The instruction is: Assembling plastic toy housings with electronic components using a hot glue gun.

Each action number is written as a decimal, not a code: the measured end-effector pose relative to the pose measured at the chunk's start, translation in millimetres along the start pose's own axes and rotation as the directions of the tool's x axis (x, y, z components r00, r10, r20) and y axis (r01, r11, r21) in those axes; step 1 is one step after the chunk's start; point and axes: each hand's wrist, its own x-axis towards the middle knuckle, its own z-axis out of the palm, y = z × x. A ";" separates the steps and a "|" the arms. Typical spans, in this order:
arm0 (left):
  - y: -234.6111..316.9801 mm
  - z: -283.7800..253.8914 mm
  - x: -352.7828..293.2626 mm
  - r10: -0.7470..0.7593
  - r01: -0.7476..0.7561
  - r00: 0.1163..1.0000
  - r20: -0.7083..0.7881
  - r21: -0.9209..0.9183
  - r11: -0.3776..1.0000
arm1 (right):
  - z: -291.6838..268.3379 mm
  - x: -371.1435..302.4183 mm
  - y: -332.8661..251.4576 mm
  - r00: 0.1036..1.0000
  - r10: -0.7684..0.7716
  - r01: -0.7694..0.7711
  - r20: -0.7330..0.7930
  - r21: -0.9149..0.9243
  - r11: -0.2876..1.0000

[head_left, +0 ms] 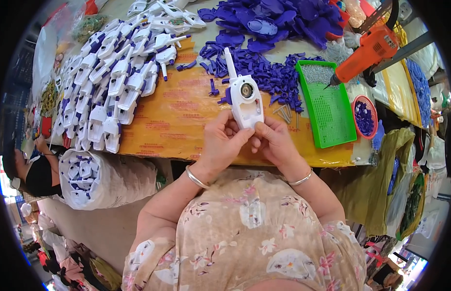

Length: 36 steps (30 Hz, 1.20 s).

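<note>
Above the table's front edge, a white plastic toy housing (238, 103) is held between my two hands, its long thin stem pointing away from me. A round dark-and-metal part sits in its middle, and a purple piece sticks out at its left side. My left hand (220, 143) grips the lower left edge with thumb and fingers. My right hand (278, 141) pinches the lower right end, thumb on top; some fingertips are hidden beneath. Just beyond lie many small purple plastic parts (264, 68), and a few metal pins (282, 112) rest right of the housing.
Rows of white-and-purple assemblies (114, 72) cover the left of the table. Large purple shells (283, 19) pile up at the back. At right are a green tray (338, 116) of screws, an orange power screwdriver (371, 51) and a red basket (373, 109). A filled white sack (123, 179) stands left.
</note>
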 end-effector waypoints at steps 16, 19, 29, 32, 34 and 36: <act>10.7 -25.3 25.0 0.070 -0.058 0.997 0.026 -0.329 0.942 | 14.1 -11.6 5.2 0.948 -0.318 0.282 0.000 -0.466 0.839; 6.6 -34.6 25.9 0.026 0.048 0.989 0.144 -0.491 0.870 | 7.6 -12.1 9.2 0.930 -0.365 0.321 0.049 -0.593 0.739; -1.0 -28.2 14.4 0.176 -0.149 0.982 0.064 -0.303 0.941 | 30.3 -8.0 -32.1 0.710 -0.645 0.486 0.282 -0.859 0.160; 3.8 -26.3 11.4 0.162 -0.140 0.983 0.088 -0.221 0.965 | 30.6 -0.5 -37.1 0.726 -0.537 0.573 0.430 -0.810 0.126; 15.5 -19.9 11.9 0.113 -0.106 0.991 0.075 -0.090 0.990 | 26.7 -0.5 -34.8 0.775 -0.478 0.547 0.412 -0.817 0.183; 30.5 -19.5 16.2 -0.024 0.006 0.996 0.080 0.219 0.976 | 21.1 2.8 -20.8 0.858 -0.445 0.476 0.256 -0.720 0.504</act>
